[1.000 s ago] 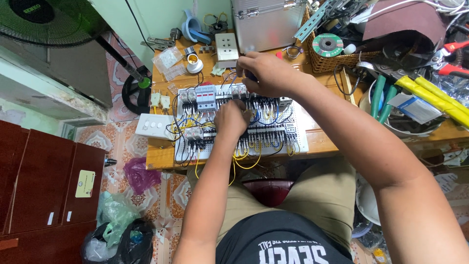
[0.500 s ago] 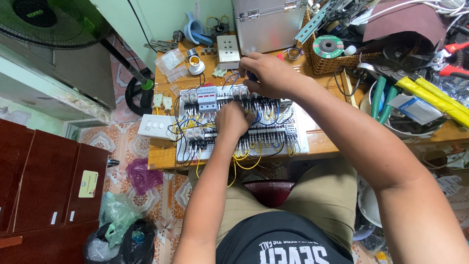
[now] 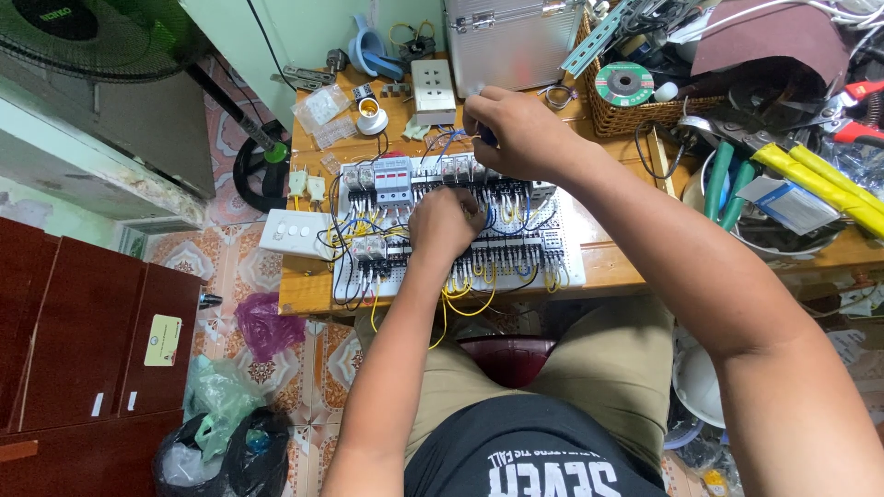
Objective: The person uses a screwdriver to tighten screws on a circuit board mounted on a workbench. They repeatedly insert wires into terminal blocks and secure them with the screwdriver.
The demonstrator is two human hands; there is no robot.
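While our left hand (image 3: 448,221) presses down, fingers curled, on the middle of the white wiring panel (image 3: 571,262), our right hand (image 3: 516,129) hovers closed over the panel's top row of terminal blocks, pinching what looks like a small blue-handled tool (image 3: 485,138); whether the left hand grips a wire or only steadies the components we cannot tell, since its fingers hide what lies beneath. Compared with a second ago, almost nothing has shifted: both hands sit at the same spots on the panel, and the panel itself lies where it did, flat on the wooden bench (image 3: 304,285) between the white switch plate (image 3: 287,233) on its left and the bench's cluttered right end. We judge that steadiness as fine, fixed-point work at one terminal rather than any move to a new spot. Yellow, blue and black wires (image 3: 460,299) loop off the panel's near edge. A wicker basket (image 3: 635,115) with a green grinding disc (image 3: 624,85) stands beyond.
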